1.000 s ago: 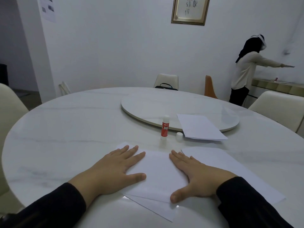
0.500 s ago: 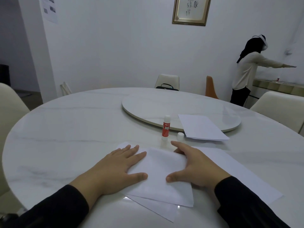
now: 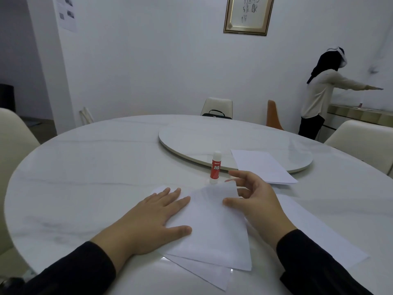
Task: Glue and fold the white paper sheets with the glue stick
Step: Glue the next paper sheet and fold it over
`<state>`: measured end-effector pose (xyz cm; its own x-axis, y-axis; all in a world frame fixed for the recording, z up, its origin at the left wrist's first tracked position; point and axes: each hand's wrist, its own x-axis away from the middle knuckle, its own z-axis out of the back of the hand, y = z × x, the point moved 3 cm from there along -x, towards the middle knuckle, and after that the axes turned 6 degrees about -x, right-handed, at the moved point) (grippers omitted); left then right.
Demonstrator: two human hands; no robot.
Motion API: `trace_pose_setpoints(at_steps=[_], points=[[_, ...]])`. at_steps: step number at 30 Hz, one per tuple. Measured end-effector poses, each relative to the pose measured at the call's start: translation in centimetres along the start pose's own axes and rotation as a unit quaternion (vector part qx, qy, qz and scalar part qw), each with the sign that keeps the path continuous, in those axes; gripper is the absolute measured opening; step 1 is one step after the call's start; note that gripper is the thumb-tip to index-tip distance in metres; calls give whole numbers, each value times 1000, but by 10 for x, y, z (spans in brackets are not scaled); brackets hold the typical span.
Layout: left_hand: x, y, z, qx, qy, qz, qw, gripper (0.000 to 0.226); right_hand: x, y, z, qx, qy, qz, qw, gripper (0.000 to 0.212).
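Observation:
A folded white paper sheet [image 3: 212,226] lies on the marble table [image 3: 95,177] in front of me, on top of another sheet [image 3: 204,273]. My left hand [image 3: 148,220] presses flat on its left part, fingers spread. My right hand [image 3: 253,201] is at the sheet's right edge, thumb on top and the lower fingers behind the edge, which is slightly lifted; the index finger is raised. A red and white glue stick [image 3: 215,167] stands upright just beyond the sheet. A further white sheet [image 3: 319,228] lies under my right forearm.
A round turntable [image 3: 212,139] sits at the table's centre, with a stack of white sheets [image 3: 261,165] overlapping its near edge. Cream chairs stand around the table, one with a black bag [image 3: 217,114]. A person [image 3: 319,96] stands at a counter at the far right.
My right hand has lifted from lying flat on the sheet and moved up along its right edge, taking hold of it. The left hand has stayed flat in place.

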<state>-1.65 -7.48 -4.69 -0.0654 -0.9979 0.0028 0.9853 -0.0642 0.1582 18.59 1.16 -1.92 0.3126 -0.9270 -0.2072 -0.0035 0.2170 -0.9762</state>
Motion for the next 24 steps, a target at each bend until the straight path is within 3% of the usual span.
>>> trace_pose_setpoints(at_steps=[5, 8, 11, 15, 18, 21, 24], points=[[0, -2, -1, 2, -3, 6, 1000, 92, -1, 9, 6, -20, 13, -80, 996, 23], [-1, -2, -2, -4, -2, 4, 1000, 95, -1, 11, 8, 43, 12, -102, 994, 5], [-3, -5, -4, -6, 5, -1, 1000, 93, -1, 9, 8, 63, 19, -99, 993, 7], [-3, -4, -4, 0, 12, -4, 1000, 94, 1, 13, 2, 29, -43, -135, 989, 14], [-4, -7, -1, 88, 44, 20, 995, 81, 0, 11, 4, 46, -41, -128, 990, 15], [-5, -19, 4, 268, 137, 70, 951, 71, -1, 0, 17, 36, -10, -103, 994, 16], [-5, -26, 2, 299, 164, 106, 934, 47, 6, -17, 39, 15, 22, -80, 996, 17]])
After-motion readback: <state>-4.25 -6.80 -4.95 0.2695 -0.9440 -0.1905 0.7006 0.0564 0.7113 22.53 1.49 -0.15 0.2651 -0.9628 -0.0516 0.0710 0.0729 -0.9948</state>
